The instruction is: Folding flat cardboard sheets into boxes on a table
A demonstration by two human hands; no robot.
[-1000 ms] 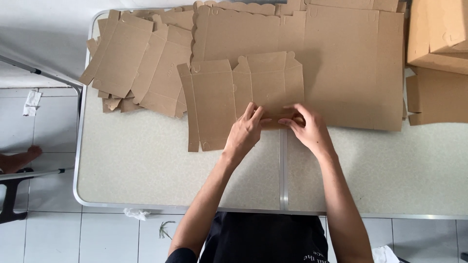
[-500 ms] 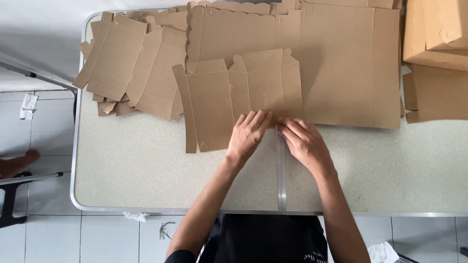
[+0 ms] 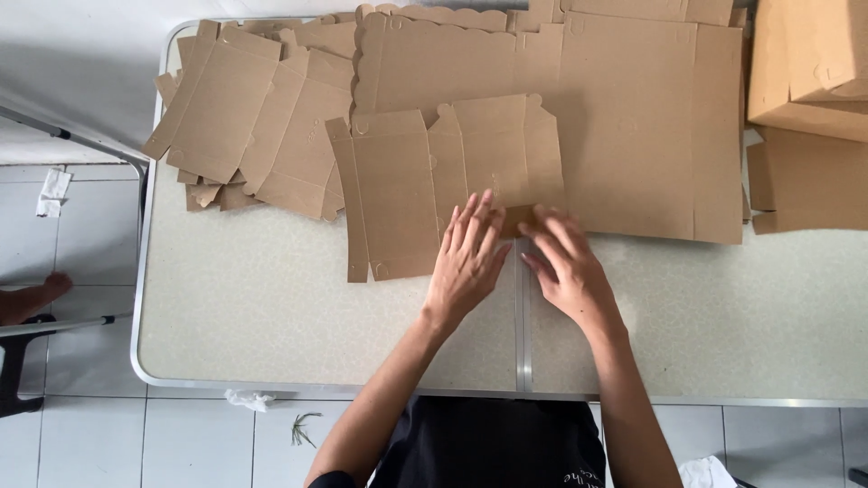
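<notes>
So the flat die-cut box blank [image 3: 443, 181] is lying in the middle of the table [image 3: 271, 316], w/ its lower right corner right under both hands. Left hand [image 3: 467, 262] is flat, fingers spread, palm down on the blank's bottom edge, pressing rather than gripping. Right hand [image 3: 565, 267] is just right of it, fingers curled over a small folded flap [image 3: 517, 220] at that same corner; looks like it's pinching or creasing it, but can't tell 100% if the flap is actually pinched between fingers or just pushed down.

Handling-wise, imo: it's thin brown corrugated card, so light and fairly stiff across the panels but bends easy along the pre-scored lines. Not fragile exactly, but the little tabs and flaps will crumple or tear if yanked. Surface looks matte, so prob not slippery, though a light sheet slides on a smooth table, hence the flat palm pinning it. Best hold is at the edges or on a score line, thumb under, fingers on top.

Behind the blank is a big cardboard sheet [image 3: 633, 117], and to the blank's left a messy stack of more blanks [image 3: 244, 108]. Far right of it, folded cartons [image 3: 809, 63].
</notes>
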